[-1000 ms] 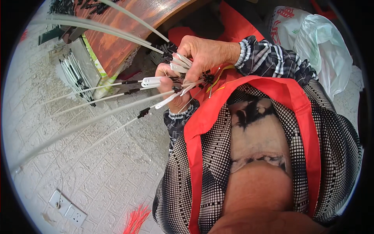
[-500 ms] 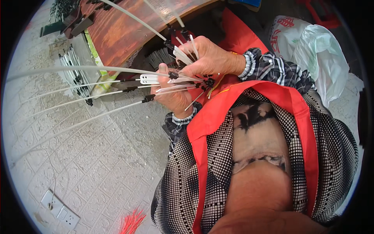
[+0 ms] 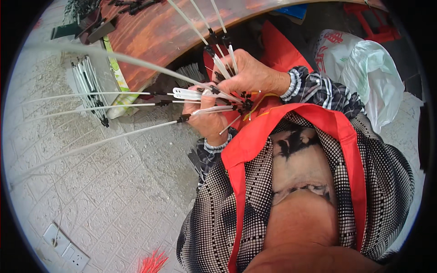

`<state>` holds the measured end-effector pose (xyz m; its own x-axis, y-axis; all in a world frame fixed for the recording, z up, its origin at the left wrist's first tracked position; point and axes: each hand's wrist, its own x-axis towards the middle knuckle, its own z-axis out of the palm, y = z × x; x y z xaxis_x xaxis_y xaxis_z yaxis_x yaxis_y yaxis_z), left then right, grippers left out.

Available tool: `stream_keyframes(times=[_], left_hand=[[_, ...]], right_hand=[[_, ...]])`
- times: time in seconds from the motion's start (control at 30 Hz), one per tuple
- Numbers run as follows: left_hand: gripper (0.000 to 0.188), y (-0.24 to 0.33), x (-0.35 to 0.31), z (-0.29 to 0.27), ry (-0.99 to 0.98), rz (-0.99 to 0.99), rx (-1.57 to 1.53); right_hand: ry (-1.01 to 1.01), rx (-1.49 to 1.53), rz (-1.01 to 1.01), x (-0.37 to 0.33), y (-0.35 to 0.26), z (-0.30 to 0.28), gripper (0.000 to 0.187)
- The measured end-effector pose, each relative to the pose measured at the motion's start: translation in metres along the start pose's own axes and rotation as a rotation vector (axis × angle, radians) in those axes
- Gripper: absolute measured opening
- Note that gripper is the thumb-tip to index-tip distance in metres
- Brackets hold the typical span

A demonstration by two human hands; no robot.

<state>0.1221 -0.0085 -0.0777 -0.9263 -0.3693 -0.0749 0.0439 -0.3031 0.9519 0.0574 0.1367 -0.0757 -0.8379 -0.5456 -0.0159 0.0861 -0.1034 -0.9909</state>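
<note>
Gripped white rods (image 3: 127, 59) in both hands, in front of the body and near the curved edge of the table (image 3: 150, 41). Had the left hand (image 3: 209, 120) closed around several of them, thumb laid over the bunch. Pointed that group out to the left, spread like a fan and fitted with black collars (image 3: 183, 118). Held flat white strips (image 3: 184, 93) there too, pierced with small holes at the ends. Had the right hand (image 3: 255, 76) closed as well, pinching a second group between thumb and fingers and angling it upward across the edge of the table. Had the inner ends of several rods bunched at a cluster of black joints (image 3: 246, 103), just to the right of the left hand and below the right one. Could not tell the exact count inside either grip.

Wore plaid sleeves (image 3: 325, 88), gathered at the wrists, and a red apron (image 3: 246, 148) over a checked garment (image 3: 214, 218). Had a bundle of black-ended rods (image 3: 88, 86) beyond the left side of the table, and dark pieces (image 3: 136, 5) on top. Had a pale plastic bag (image 3: 371, 77) well over to the right, and red strands (image 3: 152, 262) at the bottom edge.
</note>
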Motion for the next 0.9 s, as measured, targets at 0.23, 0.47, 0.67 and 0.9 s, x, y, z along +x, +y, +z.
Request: stream_keyframes(times=[0.23,0.47,0.67,0.9], left_hand=[[0.024,-0.003,0.006,-0.003,-0.098,0.105,0.161],[0.029,0.017,0.027,-0.002,-0.101,-0.034,-0.121],[0.031,0.059,0.095,-0.03,0.016,0.234,0.111],[0.016,0.072,0.249,0.033,-0.102,0.319,0.736]], right_hand=[[-0.036,0.059,0.019,0.0,-0.002,-0.005,0.013],[-0.069,0.166,0.112,0.007,0.0,-0.01,0.015],[-0.063,0.168,0.13,0.012,0.005,-0.015,0.016],[-0.062,0.146,0.135,0.017,0.012,-0.016,0.016]])
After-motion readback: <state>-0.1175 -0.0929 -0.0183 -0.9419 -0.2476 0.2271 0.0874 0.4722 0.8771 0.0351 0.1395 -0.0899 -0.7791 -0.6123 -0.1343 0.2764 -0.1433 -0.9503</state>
